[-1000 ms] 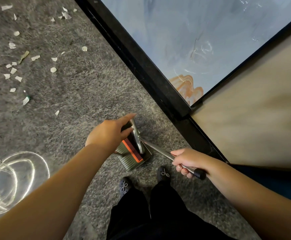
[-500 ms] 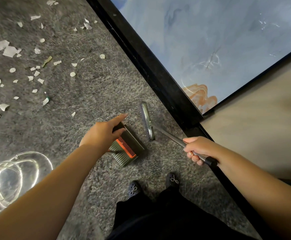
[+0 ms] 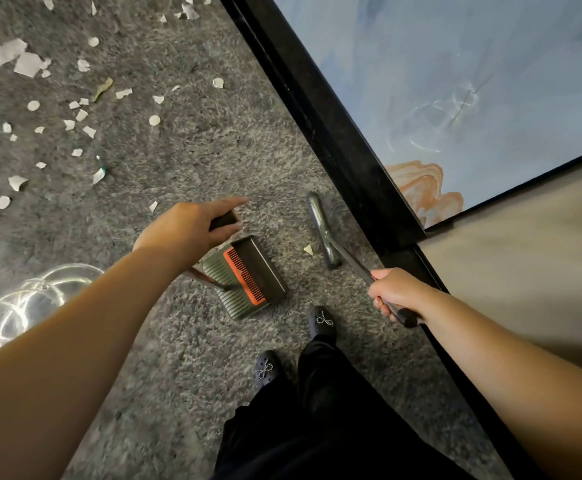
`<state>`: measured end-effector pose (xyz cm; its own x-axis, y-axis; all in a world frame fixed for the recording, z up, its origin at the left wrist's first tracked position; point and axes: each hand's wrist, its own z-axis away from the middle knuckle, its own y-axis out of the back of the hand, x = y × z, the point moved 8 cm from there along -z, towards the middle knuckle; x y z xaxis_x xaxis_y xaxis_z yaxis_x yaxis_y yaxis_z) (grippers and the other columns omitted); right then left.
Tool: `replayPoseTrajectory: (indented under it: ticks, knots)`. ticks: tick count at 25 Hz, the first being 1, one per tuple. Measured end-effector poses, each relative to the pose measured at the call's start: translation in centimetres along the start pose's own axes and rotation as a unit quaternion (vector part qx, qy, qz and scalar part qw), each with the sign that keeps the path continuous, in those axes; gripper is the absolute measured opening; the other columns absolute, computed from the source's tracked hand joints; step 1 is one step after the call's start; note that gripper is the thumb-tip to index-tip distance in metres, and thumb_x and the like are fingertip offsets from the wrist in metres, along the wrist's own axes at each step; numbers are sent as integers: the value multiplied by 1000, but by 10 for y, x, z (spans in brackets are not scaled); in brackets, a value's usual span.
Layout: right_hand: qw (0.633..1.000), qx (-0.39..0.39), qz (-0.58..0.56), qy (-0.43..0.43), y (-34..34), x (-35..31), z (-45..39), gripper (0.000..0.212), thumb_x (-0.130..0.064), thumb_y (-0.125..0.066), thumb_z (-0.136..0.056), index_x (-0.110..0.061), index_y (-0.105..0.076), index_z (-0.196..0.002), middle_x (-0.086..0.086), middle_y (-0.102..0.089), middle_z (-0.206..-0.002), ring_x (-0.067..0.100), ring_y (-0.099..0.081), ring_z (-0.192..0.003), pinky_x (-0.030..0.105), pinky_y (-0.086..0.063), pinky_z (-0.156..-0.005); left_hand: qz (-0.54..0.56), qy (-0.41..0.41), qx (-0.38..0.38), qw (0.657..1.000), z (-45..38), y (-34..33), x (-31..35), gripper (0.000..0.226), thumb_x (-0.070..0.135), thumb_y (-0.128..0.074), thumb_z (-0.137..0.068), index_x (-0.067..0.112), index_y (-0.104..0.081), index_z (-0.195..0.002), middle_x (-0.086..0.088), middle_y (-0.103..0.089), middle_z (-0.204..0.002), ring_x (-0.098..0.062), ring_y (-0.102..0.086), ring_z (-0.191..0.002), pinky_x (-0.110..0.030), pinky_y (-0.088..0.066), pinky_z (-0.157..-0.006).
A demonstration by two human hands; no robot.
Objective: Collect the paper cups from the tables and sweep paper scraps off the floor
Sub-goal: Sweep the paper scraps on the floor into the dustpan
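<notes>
A green dustpan [image 3: 248, 282] with an orange comb strip stands on the grey carpet in front of my feet. My left hand [image 3: 189, 230] grips the dark top of its upright handle, forefinger stretched forward. My right hand [image 3: 395, 294] grips the broom's metal handle near its black end. The broom head [image 3: 322, 233] lies on the carpet right of the dustpan, apart from it. One paper scrap [image 3: 308, 250] lies between pan and broom head. Several white paper scraps [image 3: 74, 116] are scattered over the carpet at the upper left.
A black-framed blue panel [image 3: 455, 81] with an orange patch runs diagonally on the right, with a beige surface [image 3: 525, 254] beside it. A coil of clear tubing [image 3: 22, 303] lies on the carpet at the left. My two black shoes [image 3: 322, 322] stand just below the dustpan.
The broom has come away from the dustpan and swung to the right, its head now resting on the carpet. The view has shifted so the scraps sit lower and closer.
</notes>
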<state>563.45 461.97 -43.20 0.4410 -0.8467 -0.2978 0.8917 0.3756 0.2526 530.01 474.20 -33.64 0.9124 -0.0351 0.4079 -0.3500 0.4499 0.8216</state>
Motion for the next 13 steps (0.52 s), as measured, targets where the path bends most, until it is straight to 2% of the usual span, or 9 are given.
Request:
replayPoseTrajectory:
  ticks: [3,8,13]
  knots:
    - [999,-29,20,5,-7,-13,-15,69,-3,-47,-89,-18,-23,-151,0,-57,-47,11,-48,-36,19,-38,-38,-27,10,9,1000,-8,4,2,47,59,-51,-89,70,-30,-130,8,-63,-90,-5,-53,-66,-28,-47,-54]
    - [991,-125,48,17,-35,-40,-15,68,-4,-46,-91,-21,-21,-152,2,-55,-55,10,-46,-39,21,-37,-39,-50,22,10,998,-19,5,5,50,65,-45,-86,69,-28,-133,6,-64,-86,-12,-60,-70,-38,-58,-63]
    - [980,-190,51,17,-35,-55,-2,66,-4,-45,-93,-23,-22,-152,3,-46,-61,10,-39,-41,21,-31,-38,-76,40,12,996,-21,4,12,52,74,-34,-80,71,-23,-131,13,-58,-76,-5,-55,-63,-28,-51,-50]
